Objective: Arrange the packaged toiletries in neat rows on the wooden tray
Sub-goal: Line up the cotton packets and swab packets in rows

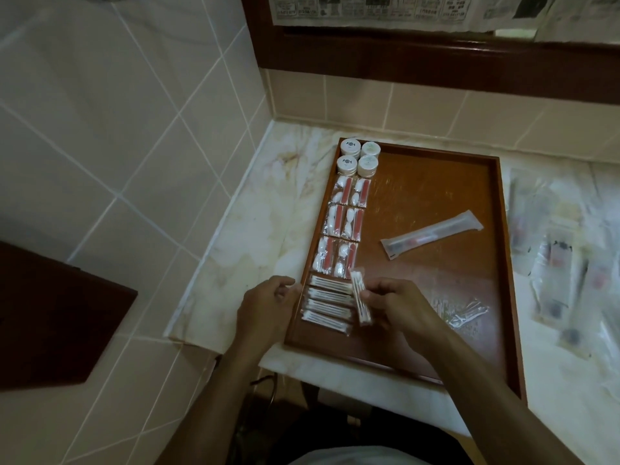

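The cotton-swab packet point(360, 298), judged light, thin and slippery, is pinched mid-length by the right hand point(391, 302) over the wooden tray's point(436, 182) near-left corner, while the left hand point(265, 305) is held loosely curled beside the stacked packets point(327, 307).

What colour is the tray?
The wooden tray is reddish-brown; the head view shows it clearly.

Beige tiled walls point(134, 122) met at a corner; a marble bench point(268, 203) sat below a dark wood-framed mirror point(436, 58) (dim light).
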